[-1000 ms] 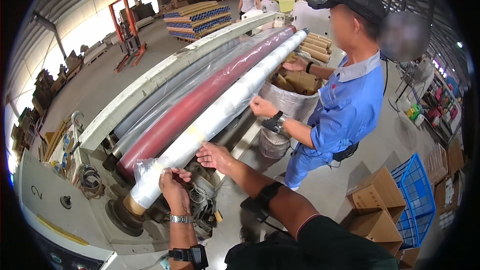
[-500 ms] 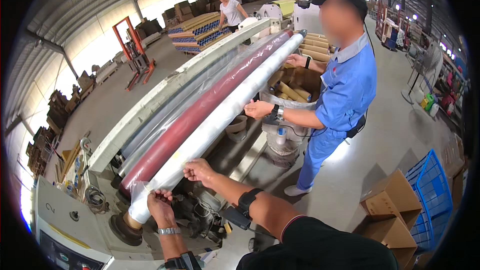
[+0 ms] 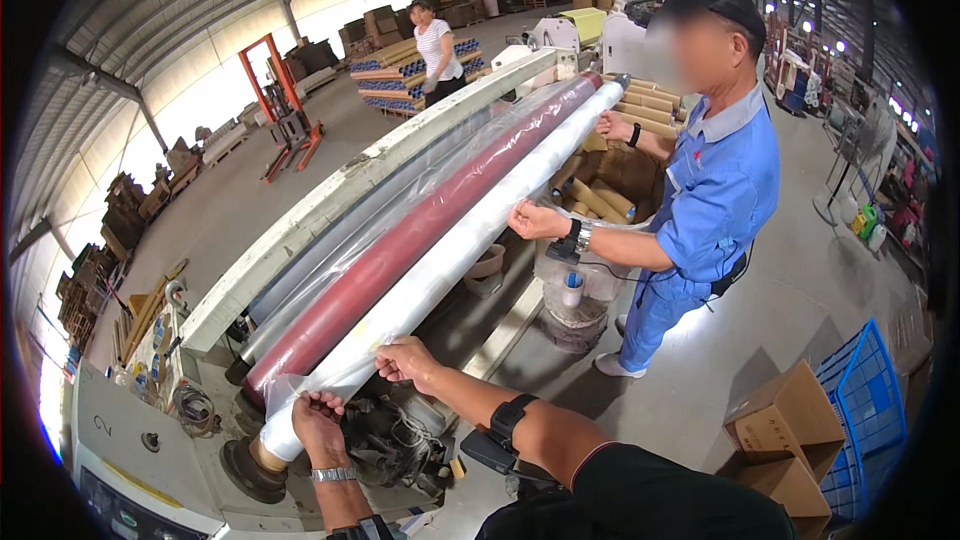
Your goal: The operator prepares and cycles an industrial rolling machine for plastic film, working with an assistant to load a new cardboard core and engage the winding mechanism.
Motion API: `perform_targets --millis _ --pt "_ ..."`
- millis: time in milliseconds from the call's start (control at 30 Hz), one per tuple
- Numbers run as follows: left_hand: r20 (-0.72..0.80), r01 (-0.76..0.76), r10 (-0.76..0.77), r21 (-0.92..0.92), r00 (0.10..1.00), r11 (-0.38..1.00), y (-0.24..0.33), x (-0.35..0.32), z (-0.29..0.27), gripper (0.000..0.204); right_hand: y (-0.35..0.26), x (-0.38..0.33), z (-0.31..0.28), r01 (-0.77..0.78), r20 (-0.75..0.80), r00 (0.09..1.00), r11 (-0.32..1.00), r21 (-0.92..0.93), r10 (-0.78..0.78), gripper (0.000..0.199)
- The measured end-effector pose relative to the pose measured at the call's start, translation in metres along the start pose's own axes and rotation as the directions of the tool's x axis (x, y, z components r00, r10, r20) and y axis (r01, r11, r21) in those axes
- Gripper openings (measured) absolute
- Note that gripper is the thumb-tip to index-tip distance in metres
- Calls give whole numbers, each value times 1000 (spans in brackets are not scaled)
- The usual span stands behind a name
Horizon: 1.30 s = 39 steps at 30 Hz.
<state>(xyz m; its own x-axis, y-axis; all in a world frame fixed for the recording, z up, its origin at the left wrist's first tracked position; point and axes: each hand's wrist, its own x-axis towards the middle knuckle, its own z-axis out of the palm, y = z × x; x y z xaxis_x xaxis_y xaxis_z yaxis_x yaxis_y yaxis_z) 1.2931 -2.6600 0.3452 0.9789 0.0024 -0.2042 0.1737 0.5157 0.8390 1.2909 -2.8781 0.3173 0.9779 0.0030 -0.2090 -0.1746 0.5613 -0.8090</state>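
A long roll of whitish plastic film (image 3: 400, 310) lies slantwise in the machine, beside a dark red roller (image 3: 370, 298). At the roll's near end, my left hand (image 3: 318, 424) is closed, its fingertips pinching the clear film. Farther along the same roll, my right hand (image 3: 405, 360) is also closed, with bent fingers pinching film at the roll's right side. Beyond it, a co-worker in blue (image 3: 715, 185) holds both hands at the roll's far half; the co-worker's nearer hand (image 3: 537, 220) touches its edge.
A pale machine beam (image 3: 370, 162) runs along the left of the rollers. Cardboard tubes fill a bin (image 3: 640, 180) by the co-worker. At the lower right are open cartons (image 3: 785, 420) and a blue crate (image 3: 862, 410). An orange lift truck (image 3: 290, 130) and another person (image 3: 436, 50) are farther back.
The whole view has shifted slightly. Both my hands stay at the film roll, still closed. The person in the background has turned and moved a little.
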Motion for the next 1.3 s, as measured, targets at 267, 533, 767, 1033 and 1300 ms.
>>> perform_targets --millis 267,533,767,1033,1300 --pt "19 -3 3 5 1000 1000 1 -4 4 21 0 1 -4 -17 -17 1000 998 -57 16 19" --pt "44 -24 24 -2 999 1000 -1 -2 0 20 3 4 -5 -44 -33 999 997 -65 42 18" --pt "57 -52 52 9 997 999 -5 -5 -1 22 7 6 -9 -47 -42 998 996 -73 44 22" --pt "67 -93 94 -14 993 996 -11 -13 -1 24 9 9 -12 -14 -18 1000 996 -87 13 22" --pt "151 -115 111 20 982 993 -21 -16 -5 22 11 3 -16 -20 -18 1000 995 -100 18 22"
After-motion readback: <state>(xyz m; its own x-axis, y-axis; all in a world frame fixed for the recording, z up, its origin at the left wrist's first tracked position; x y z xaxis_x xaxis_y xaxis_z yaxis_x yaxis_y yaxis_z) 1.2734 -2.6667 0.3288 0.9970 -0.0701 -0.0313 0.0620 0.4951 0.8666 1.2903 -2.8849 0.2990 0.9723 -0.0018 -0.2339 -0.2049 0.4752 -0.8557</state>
